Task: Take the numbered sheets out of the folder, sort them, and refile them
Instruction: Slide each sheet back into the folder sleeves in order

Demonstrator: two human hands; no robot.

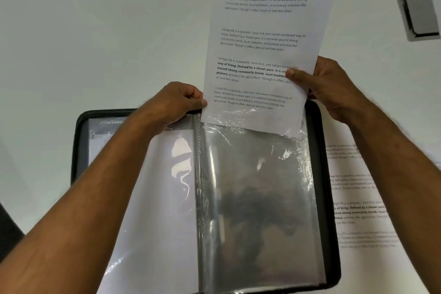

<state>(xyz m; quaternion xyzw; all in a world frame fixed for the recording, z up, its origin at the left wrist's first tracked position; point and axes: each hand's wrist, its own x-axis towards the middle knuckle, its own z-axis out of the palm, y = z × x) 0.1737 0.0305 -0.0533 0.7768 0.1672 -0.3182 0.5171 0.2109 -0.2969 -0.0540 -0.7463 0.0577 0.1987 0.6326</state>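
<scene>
Sheet marked 4 [262,55] gripped on both sides, standing up out of the top of the right-hand clear sleeve [260,186] of the open folder [312,112]. Bottom strip of the page already inside the plastic, rest sticking up above the folder's far edge, tilted a bit to the right. Handwritten 4 in the top right corner, four blocks of printed text below it, third block partly bold.

Left hand [176,102] curled nearly closed, thumb tip pressed against the sheet's lower left edge, right about where the sleeve mouth sits. Can't really tell if those fingers are also pinching the plastic or just the paper. Right hand [327,86] clamped on the right edge of the page, thumb flat across the front over the bold text, other fingers tucked behind the paper and hidden. So both closed on the same sheet, neither one spread open.

Folder lying flat on the white surface [95,31], black zip-style border, spine down the middle. Left-hand sleeve [167,198] with a white page inside, lots of glare on it, number not readable. Right sleeve see-through and dark below the bit of sheet 4.

Another printed sheet [358,210] lying on the surface just right of the folder, partly under the right forearm, same sort of text, number not visible. White box-like thing [420,16] up in the far right corner, well apart from everything.
</scene>
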